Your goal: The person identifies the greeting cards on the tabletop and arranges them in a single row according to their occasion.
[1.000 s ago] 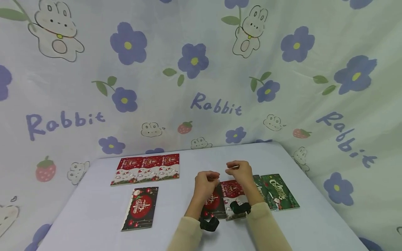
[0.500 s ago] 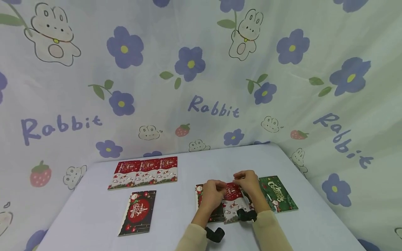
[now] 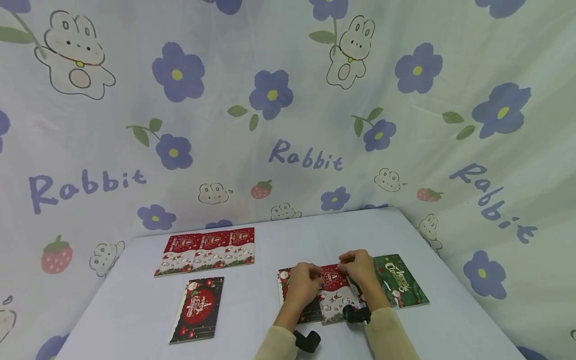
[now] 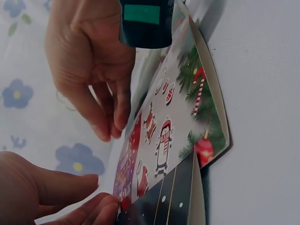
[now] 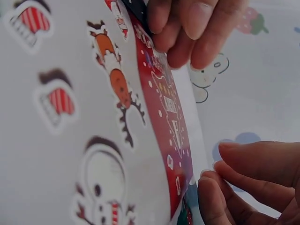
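A red-and-white Christmas card [image 3: 335,300] lies between the hands in the head view, overlapping a black Christmas card [image 3: 310,313] on its left. Over the black card's upper part is the left hand [image 3: 305,284]; its fingertips [image 5: 178,58] are right at the red card's top edge in the right wrist view. Beyond the red card's upper right corner, the right hand [image 3: 361,270] has thumb and fingers loosely bent close to the edge. Neither hand has a card gripped between thumb and fingers. A green card [image 3: 400,281] lies right of the right hand, and the right forearm hides part of the row.
Three overlapping red-and-white cards [image 3: 209,250] lie at the back left of the white table [image 3: 135,310]. A separate black card [image 3: 197,310] with a red circle lies in front of them. Behind the table hangs a rabbit-and-flower patterned curtain [image 3: 225,125].
Both hands have come down towards the cards' top edges and shifted slightly right. The left hand has uncovered the black card's upper left corner, while the right hand and forearm cover more of the green cards.
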Available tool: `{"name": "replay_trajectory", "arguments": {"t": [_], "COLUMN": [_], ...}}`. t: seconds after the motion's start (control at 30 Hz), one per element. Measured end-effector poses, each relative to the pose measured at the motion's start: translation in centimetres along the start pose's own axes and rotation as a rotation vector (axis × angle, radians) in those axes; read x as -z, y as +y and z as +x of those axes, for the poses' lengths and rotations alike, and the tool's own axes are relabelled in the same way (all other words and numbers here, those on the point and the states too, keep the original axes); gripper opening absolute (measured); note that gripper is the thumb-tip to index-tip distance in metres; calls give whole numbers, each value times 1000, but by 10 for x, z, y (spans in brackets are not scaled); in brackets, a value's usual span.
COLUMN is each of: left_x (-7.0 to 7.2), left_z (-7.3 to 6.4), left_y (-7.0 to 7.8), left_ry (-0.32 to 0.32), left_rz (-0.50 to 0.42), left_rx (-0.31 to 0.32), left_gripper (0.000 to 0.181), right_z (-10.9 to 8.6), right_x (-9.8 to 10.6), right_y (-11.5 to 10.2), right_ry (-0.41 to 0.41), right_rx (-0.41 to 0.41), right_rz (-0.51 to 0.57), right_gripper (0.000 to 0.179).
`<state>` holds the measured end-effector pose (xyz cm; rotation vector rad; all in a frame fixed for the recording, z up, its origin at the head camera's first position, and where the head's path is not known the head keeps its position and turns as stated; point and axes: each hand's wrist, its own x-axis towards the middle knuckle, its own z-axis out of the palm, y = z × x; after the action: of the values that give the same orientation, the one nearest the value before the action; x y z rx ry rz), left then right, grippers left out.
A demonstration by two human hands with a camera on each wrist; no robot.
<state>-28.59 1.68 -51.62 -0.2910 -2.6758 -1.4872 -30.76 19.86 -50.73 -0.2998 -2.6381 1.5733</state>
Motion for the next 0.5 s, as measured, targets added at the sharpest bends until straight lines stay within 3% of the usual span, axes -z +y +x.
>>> {"name": "replay_trajectory", "arguments": {"t": [0.5], "left_x": [4], "left_z": [2], "left_y": [-4], "left_ry": [58], "left_rz": [84], "left_rx": [-50], "left_gripper": [11], "right_z": [0], "right_x": [2], "right_y": [4], "right_ry": [9], "right_rx": [2], "right_rz": [-33], "right_gripper": [18]}}
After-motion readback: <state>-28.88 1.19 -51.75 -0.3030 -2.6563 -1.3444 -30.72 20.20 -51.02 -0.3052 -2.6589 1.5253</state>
